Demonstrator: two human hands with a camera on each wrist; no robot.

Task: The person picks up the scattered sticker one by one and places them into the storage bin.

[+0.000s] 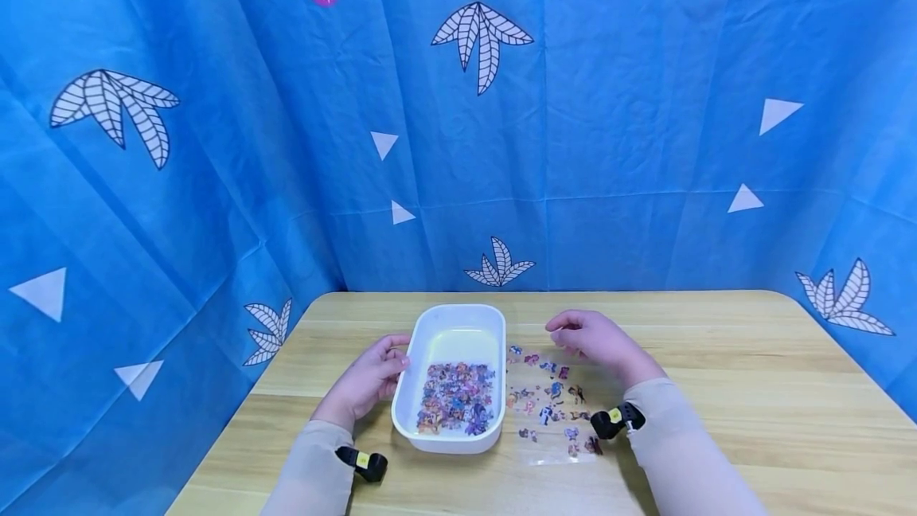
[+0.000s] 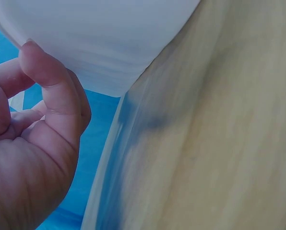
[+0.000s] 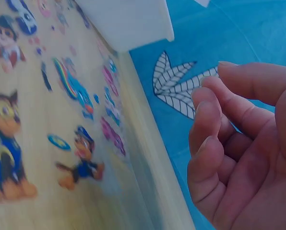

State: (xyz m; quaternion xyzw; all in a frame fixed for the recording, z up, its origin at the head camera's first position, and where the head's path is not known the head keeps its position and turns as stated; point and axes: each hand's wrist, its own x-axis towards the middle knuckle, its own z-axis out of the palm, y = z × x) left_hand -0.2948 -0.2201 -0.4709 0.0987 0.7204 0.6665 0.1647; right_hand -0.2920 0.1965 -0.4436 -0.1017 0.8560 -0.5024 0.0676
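A white plastic tub point(image 1: 449, 446) stands on the table, with a heap of small colourful cartoon stickers point(image 1: 458, 396) in its near half. My left hand point(image 1: 368, 381) holds the tub by its left rim, fingers bent; in the left wrist view a fingertip point(image 2: 35, 55) meets the white edge. To the right of the tub lies a clear sheet point(image 1: 562, 456) with cartoon dog and pony stickers point(image 3: 83, 163) spread over it. Above the sheet's far right part hovers my right hand point(image 1: 598, 341), fingers loosely curled, with nothing seen in them.
A pale wooden table point(image 1: 752, 388) extends to both sides of the tub and sheet. Behind and at the left hangs a blue curtain point(image 1: 630, 118) with white leaf and triangle prints. Black wrist devices point(image 1: 371, 466) sit on both sleeves.
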